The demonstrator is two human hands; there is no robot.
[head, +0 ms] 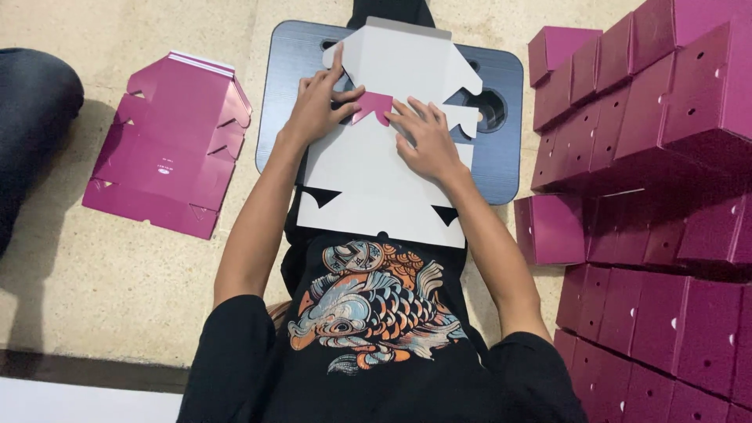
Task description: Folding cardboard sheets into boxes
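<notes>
Floor point(94, 266): beige stone, speckled, with one seam running lengthwise. A dark grey lap table point(501, 168) stands on it. Lighting: even, diffuse, with soft shadows at left.

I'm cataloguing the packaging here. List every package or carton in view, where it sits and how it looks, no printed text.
Flat carton blank: white side up on the dark lap tray, one magenta flap folded over; left hand and right hand press on it.
Stack of flat blanks: floor at left, glossy magenta.
Assembled boxes: piled at right, magenta cubes with small holes.
</notes>
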